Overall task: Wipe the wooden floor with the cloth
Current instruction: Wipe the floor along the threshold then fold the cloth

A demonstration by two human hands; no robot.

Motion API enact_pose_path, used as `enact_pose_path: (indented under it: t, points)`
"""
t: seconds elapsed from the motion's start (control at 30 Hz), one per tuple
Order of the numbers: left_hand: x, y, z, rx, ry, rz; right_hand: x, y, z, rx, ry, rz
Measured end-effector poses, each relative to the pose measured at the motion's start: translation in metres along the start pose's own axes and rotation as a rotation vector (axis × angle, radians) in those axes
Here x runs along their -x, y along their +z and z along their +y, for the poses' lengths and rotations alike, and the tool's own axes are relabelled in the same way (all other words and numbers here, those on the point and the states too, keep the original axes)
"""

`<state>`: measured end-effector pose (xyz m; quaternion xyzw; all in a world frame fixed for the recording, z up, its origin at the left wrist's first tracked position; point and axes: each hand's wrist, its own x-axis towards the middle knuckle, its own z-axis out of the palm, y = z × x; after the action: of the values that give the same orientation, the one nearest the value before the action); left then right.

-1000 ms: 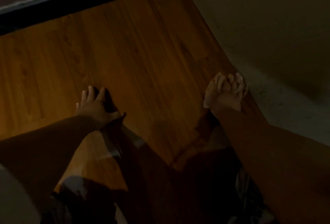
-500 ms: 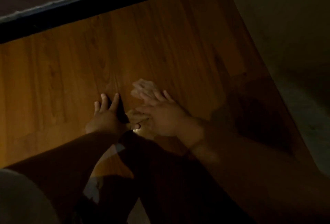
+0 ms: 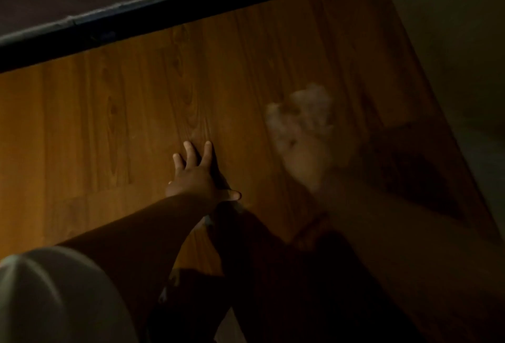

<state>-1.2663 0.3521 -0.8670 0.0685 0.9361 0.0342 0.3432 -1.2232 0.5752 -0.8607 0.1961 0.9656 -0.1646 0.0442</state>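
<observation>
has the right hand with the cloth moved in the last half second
Yes. The right hand with the cloth swept right, away from the planted left hand, toward the floor's right edge.

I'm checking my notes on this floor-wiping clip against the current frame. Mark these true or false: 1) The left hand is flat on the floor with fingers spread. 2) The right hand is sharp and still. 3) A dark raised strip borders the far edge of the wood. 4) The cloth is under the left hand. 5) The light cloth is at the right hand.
1) True: the left hand presses on the wooden floor, fingers spread.
2) False: the right hand is motion-blurred.
3) True: a dark strip runs along the far edge.
4) False: nothing shows under the left hand.
5) True: the cloth shows pale at the right fingertips.
</observation>
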Motion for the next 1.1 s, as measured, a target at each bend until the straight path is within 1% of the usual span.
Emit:
enact_pose_path:
  t: [0.03,0.07,0.1,0.13,0.17,0.2,0.27,0.33,0.37,0.4,0.43,0.5,0.53,0.6,0.67,0.73,0.8,0.83,0.87,0.9,0.97,1.0,1.03,1.1]
  points:
    - [0.001,0.000,0.001,0.006,-0.003,-0.003,0.010,0.007,-0.014,-0.044,-0.149,-0.172]
    - [0.001,0.000,0.002,0.017,-0.006,-0.006,0.021,0.019,-0.030,-0.050,-0.300,-0.253]
    - [0.000,-0.001,0.003,0.035,-0.006,-0.014,0.026,0.025,-0.034,-0.039,-0.389,-0.290]
    - [0.003,-0.002,0.001,0.053,-0.003,-0.020,0.029,0.025,-0.037,-0.007,-0.423,-0.274]
    - [0.002,-0.003,0.002,0.060,0.004,-0.029,0.023,0.023,-0.028,0.036,-0.392,-0.246]
    - [0.002,-0.004,0.002,0.065,0.011,-0.036,0.013,0.022,-0.017,0.064,-0.311,-0.199]
    - [0.002,-0.004,0.000,0.068,0.028,-0.033,0.002,0.014,0.010,0.102,-0.038,-0.152]
    - [0.003,-0.002,-0.004,0.049,0.055,0.005,-0.009,0.011,0.037,-0.064,0.274,-0.169]
    - [0.005,-0.001,-0.011,0.036,0.074,0.032,-0.011,0.012,0.044,-0.142,0.361,-0.191]
    - [0.005,-0.001,-0.015,0.030,0.090,0.057,-0.015,0.011,0.047,-0.168,0.397,-0.204]
    - [0.007,-0.001,-0.022,0.028,0.090,0.075,-0.016,0.012,0.042,-0.154,0.390,-0.211]
    - [0.014,0.002,-0.034,0.011,0.019,0.108,-0.013,0.016,0.010,-0.102,0.277,-0.189]
    - [0.018,0.004,-0.036,-0.005,-0.036,0.112,-0.012,0.016,-0.010,-0.086,0.168,-0.190]
    - [0.024,0.005,-0.036,-0.008,-0.101,0.085,-0.008,0.020,-0.058,-0.079,-0.134,-0.285]
    - [0.024,0.001,-0.037,0.041,-0.090,0.045,0.001,0.029,-0.099,-0.067,-0.367,-0.423]
    - [0.024,-0.003,-0.039,0.062,-0.042,0.018,0.007,0.036,-0.119,-0.056,-0.474,-0.502]
    - [0.027,-0.004,-0.042,0.038,-0.011,0.015,0.001,0.038,-0.116,0.006,-0.520,-0.468]
    - [0.028,-0.004,-0.043,0.029,-0.015,0.012,-0.006,0.038,-0.110,0.041,-0.483,-0.414]
    - [0.028,-0.004,-0.042,0.022,-0.025,0.003,-0.014,0.036,-0.101,0.064,-0.389,-0.349]
    - [0.028,-0.004,-0.041,0.009,-0.032,-0.005,-0.024,0.034,-0.094,0.040,-0.240,-0.299]
    - [0.028,-0.006,-0.039,-0.014,-0.034,-0.022,-0.036,0.028,-0.090,-0.156,0.066,-0.268]
    - [0.028,-0.006,-0.039,-0.013,-0.037,-0.031,-0.039,0.027,-0.096,-0.224,0.116,-0.282]
    - [0.028,-0.006,-0.039,-0.004,-0.044,-0.037,-0.039,0.027,-0.105,-0.206,0.078,-0.318]
    - [0.028,-0.008,-0.038,0.002,-0.046,-0.043,-0.030,0.026,-0.123,-0.087,-0.105,-0.402]
